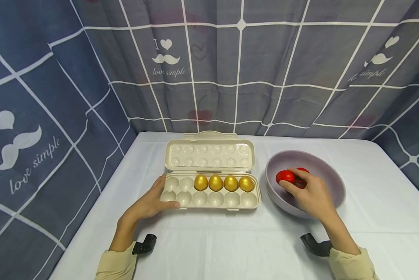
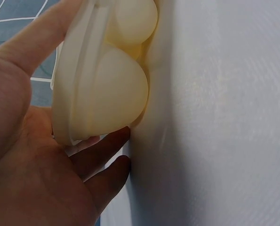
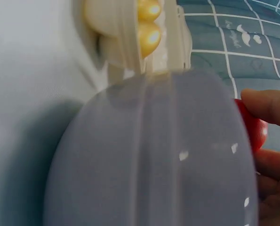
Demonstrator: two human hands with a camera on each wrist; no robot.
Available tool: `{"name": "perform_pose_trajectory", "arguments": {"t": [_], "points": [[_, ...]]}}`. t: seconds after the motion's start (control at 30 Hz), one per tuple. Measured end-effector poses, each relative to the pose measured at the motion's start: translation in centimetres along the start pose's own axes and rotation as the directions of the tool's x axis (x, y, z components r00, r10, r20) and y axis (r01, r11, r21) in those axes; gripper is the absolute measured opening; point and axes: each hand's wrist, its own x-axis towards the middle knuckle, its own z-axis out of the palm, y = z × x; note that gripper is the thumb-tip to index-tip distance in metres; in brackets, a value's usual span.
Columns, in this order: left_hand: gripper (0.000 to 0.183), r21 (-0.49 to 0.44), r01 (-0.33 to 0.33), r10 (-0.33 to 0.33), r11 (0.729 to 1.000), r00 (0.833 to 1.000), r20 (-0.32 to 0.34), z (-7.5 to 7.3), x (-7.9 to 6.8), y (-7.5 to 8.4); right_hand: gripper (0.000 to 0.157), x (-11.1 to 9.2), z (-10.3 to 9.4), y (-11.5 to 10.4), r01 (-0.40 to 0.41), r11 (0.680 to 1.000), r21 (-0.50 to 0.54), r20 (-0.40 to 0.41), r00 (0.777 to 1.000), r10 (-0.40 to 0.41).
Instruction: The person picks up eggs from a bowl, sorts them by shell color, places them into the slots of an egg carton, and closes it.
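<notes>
My left hand (image 1: 149, 202) grips the left end of a cream plastic egg carton (image 1: 210, 207). Its thumb lies along the front edge and the fingers reach round the side, as the left wrist view also shows. The carton's lid (image 1: 210, 155) is folded back. Several gold eggs (image 1: 215, 183) fill the right part of its back row; the front row is bare. Over a mauve bowl (image 1: 330, 175), my right hand (image 1: 316, 196) pinches a red egg (image 1: 285, 177) between thumb and fingers. More red eggs (image 1: 302, 170) lie inside the bowl, partly hidden by that hand.
A white cloth (image 1: 230, 241) covers the table. The bowl stands just right of the carton, its wall (image 3: 154, 155) large in the right wrist view. Grey-blue checked curtains (image 1: 213, 77) hang behind the table and at both sides.
</notes>
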Motion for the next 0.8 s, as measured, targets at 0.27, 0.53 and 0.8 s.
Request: {"name": "perform_pose_trajectory", "arguments": {"t": [0.27, 0.53, 0.8], "points": [[0.115, -0.014, 0.013, -0.013, 1.0, 1.0, 0.007, 0.0, 0.1, 0.3, 0.031, 0.1, 0.0, 0.0, -0.052, 0.992, 0.114, 0.049, 0.998, 0.046], [0.115, -0.015, 0.027, -0.027, 1.0, 1.0, 0.006, -0.2, -0.1, 0.5, 0.037, -0.4, 0.1, -1.9, -0.034, 0.982, 0.187, 0.058, 0.998, 0.024], [0.116, -0.027, 0.016, -0.016, 1.0, 1.0, 0.005, -0.2, -0.2, 0.6, 0.044, -0.9, 0.5, -3.6, -0.07, 0.959, 0.273, 0.143, 0.989, 0.031]]}}
